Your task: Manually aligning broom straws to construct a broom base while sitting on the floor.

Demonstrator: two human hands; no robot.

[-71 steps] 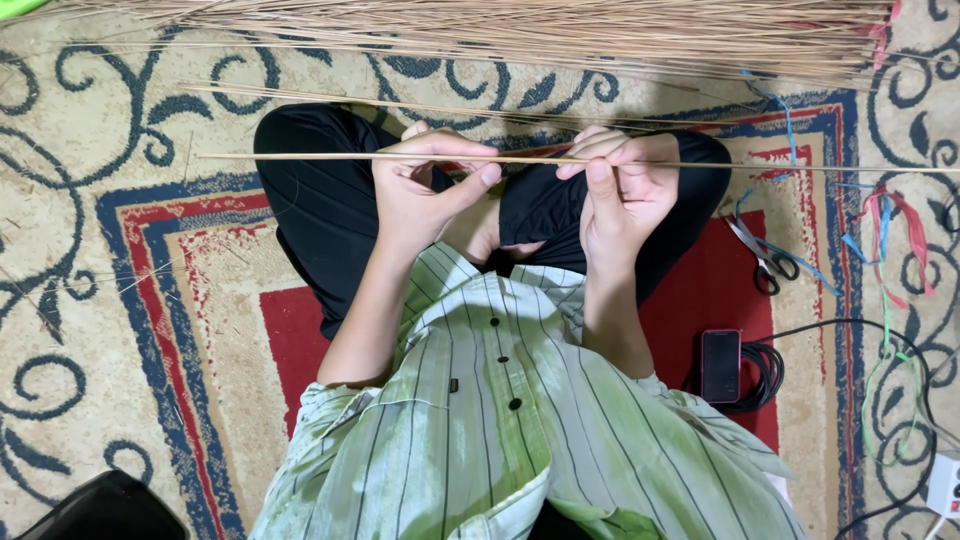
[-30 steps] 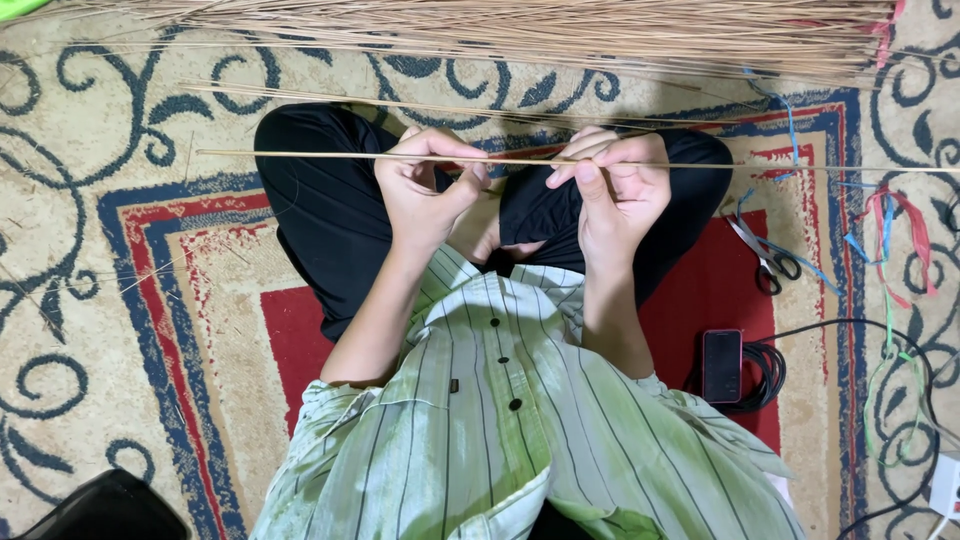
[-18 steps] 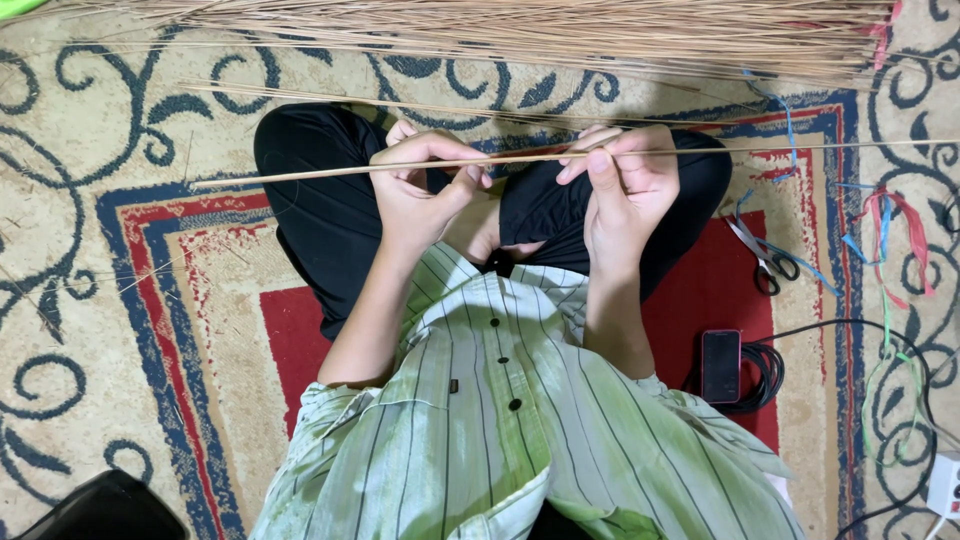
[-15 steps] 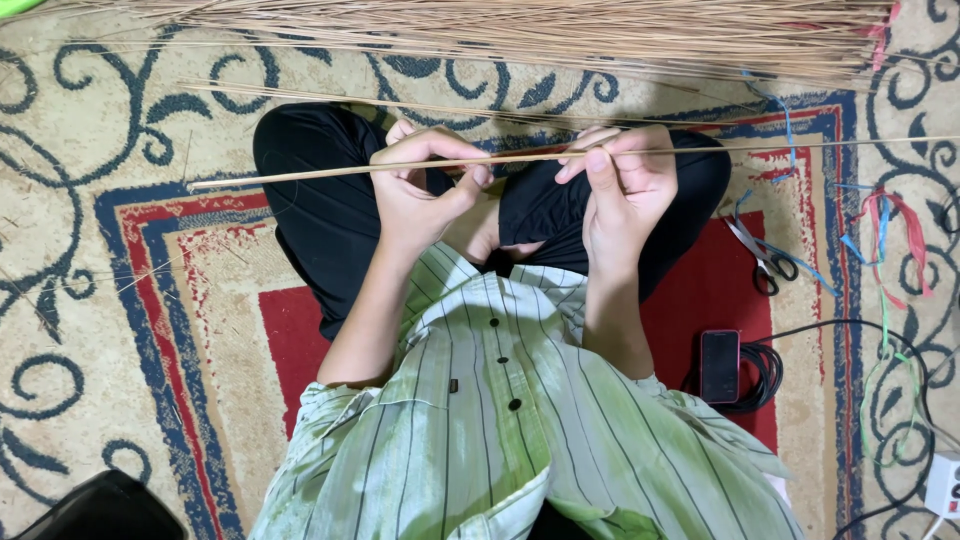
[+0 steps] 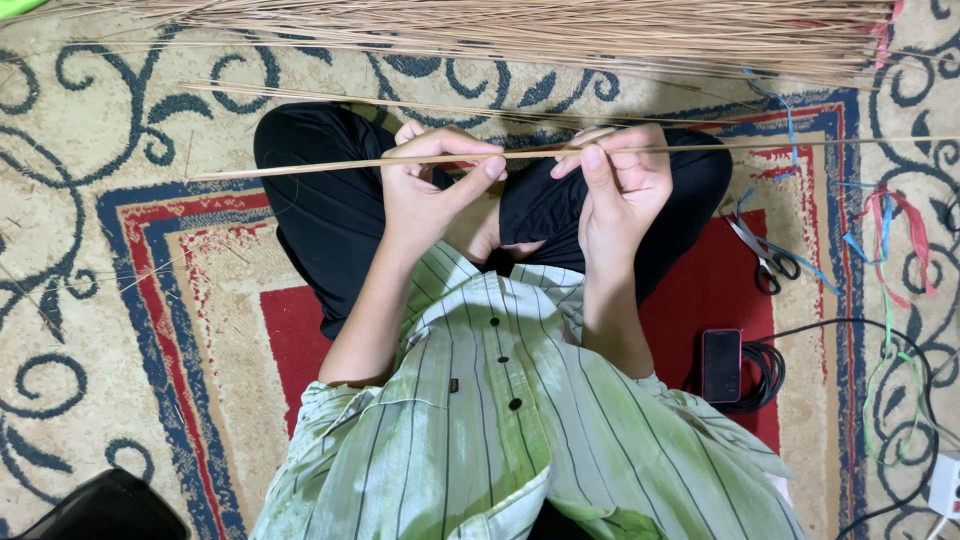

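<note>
While the person sits cross-legged on a patterned carpet (image 5: 120, 330), the left hand (image 5: 430, 190) and the right hand (image 5: 620, 180) each pinch one thin stick (image 5: 300, 168) between thumb and fingers — closed on it, held level above the lap, its left end tilted slightly down. Beyond lies a stick pile (image 5: 520, 30); scissors (image 5: 762, 255) and a phone (image 5: 721, 365) rest to the right — well apart from the hands.
</note>
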